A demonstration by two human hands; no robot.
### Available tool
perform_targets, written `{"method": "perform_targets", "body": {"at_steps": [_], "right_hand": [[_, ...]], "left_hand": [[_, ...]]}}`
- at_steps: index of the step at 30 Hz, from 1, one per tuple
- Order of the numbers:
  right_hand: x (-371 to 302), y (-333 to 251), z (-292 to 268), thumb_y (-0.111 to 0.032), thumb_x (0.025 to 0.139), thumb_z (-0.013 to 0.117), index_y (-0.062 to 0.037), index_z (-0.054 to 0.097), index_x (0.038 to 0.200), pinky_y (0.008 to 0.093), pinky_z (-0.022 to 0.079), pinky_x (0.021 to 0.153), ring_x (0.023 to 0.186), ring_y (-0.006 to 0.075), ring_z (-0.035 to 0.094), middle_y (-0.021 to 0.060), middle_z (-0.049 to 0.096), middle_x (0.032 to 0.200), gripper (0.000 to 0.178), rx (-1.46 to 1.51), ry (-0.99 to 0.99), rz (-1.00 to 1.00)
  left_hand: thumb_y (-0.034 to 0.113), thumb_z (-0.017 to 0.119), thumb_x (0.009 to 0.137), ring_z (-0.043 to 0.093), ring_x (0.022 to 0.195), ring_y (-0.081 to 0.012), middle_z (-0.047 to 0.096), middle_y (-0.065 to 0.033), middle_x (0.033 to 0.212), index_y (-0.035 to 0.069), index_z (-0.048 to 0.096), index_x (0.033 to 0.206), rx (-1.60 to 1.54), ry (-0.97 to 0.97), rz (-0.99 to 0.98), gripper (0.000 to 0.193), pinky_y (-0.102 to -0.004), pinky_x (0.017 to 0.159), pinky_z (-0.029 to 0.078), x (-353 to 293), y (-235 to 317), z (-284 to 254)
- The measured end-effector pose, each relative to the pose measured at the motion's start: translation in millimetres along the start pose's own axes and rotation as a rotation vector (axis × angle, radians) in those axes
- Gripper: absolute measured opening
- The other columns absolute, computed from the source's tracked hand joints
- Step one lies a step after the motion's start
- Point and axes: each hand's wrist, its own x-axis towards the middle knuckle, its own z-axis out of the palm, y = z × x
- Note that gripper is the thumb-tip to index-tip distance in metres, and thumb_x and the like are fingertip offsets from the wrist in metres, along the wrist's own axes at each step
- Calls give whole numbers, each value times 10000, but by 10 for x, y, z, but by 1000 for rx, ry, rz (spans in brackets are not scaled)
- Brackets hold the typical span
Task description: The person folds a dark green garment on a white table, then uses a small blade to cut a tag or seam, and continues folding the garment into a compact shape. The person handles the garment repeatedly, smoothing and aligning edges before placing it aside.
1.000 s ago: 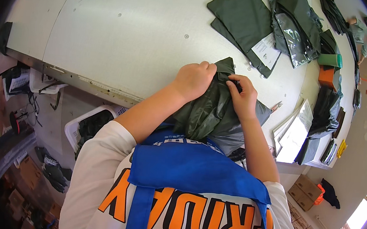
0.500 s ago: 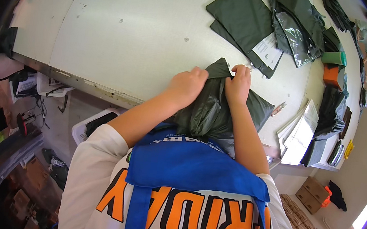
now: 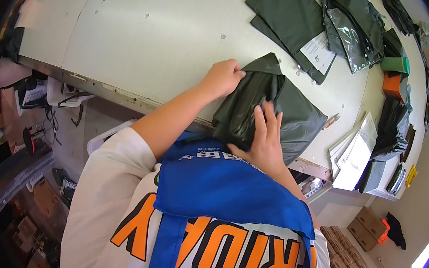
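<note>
- Dark bag (image 3: 303, 116): lies across table's (image 3: 156, 45) near edge.
- L hand (image 3: 223, 78): fingers pinch bag's L side, prob. to keep it taut.
- R hand (image 3: 265, 141): fingers spread wide on bag, prob. to steady it.

Blue apron (image 3: 229, 195) over white shirt (image 3: 103, 190)

Bright indoor light spreads across the pale worktable (image 3: 145, 44); at lower right, the window (image 3: 422, 261) glares white. Soft shine streaks the dark green plastic bag (image 3: 297, 117). The right hand (image 3: 265, 148) is slightly blurred. Lower left is dim. Fisheye distortion bends the worktable's edge, and the corners fall black.
</note>
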Motion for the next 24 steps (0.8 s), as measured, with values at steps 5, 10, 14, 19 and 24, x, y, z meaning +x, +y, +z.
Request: {"method": "perform_targets", "body": {"at_steps": [5, 10, 14, 19, 24], "right_hand": [[164, 76, 275, -159, 502, 846, -174, 486, 1291, 619, 302, 1030, 1314, 475, 315, 235, 340, 1409, 867, -131, 205, -108], [317, 288, 171, 50, 520, 706, -92, 604, 1067, 420, 441, 976, 1178, 391, 519, 174, 522, 1285, 574, 243, 386, 54], [377, 425, 220, 120, 557, 678, -66, 587, 1015, 363, 443, 961, 1131, 317, 575, 134, 595, 1215, 503, 434, 528, 245], [377, 457, 251, 132, 564, 689, -61, 572, 1019, 346, 426, 972, 1126, 286, 576, 129, 598, 1226, 508, 534, 564, 301], [382, 388, 273, 117, 565, 703, -64, 573, 1020, 348, 428, 970, 1116, 295, 574, 131, 590, 1222, 507, 466, 554, 260]], "left_hand": [[224, 597, 890, 602, 728, -214, 647, -125, 813, -16, 632, 940, -11, -27, -2, 247, -342, 686, 482, 100, 202, -22], [160, 593, 880, 625, 744, -224, 648, -125, 813, -11, 609, 1013, -200, -87, 42, 217, -358, 692, 488, 246, -38, -17], [46, 616, 805, 637, 723, -228, 648, -151, 852, 1, 582, 1017, 120, 170, 311, 220, -351, 654, 500, -72, 3, 57], [53, 677, 781, 627, 649, -187, 623, -124, 768, -1, 587, 941, -75, -74, 93, 191, -323, 528, 489, -147, 14, 16], [97, 631, 858, 610, 630, -155, 620, -83, 759, -4, 599, 916, -472, -197, -291, 122, -293, 498, 470, -53, 2, 14]]}}
